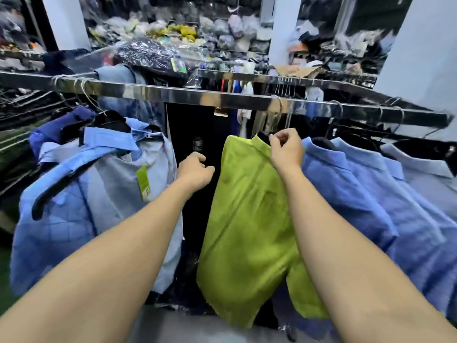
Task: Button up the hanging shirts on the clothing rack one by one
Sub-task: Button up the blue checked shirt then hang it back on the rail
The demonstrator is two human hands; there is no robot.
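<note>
- Arms reach forward from the near edge, both bare, stretched toward a chrome rack rail (222, 96) that runs left to right across the scene.
- Right hand (286, 151) is raised at the collar of a lime-green shirt (247, 219); its fingers (278, 139) are bent and pinch the top of the collar, touching the black hanger (264, 137) that sticks out there.
- Left hand (195, 169) sits lower and to the left of the green shirt, just beside its left edge, with the wrist bent and the fingers curled loosely inward; whether they hold any cloth cannot be told against the dark garment (195, 129) behind.
- The green shirt hangs in the middle of the rail, turned at a slant, its lower part falling between the two forearms.
- To the left hangs a bunch of light blue shirts (81, 206) on black hangers, one with a green tag (144, 183).
- To the right hangs a row of blue shirts (371, 194), close together, collars up near the rail.
- Far beyond the rail lie heaps of bagged clothing (222, 33), blurred.
</note>
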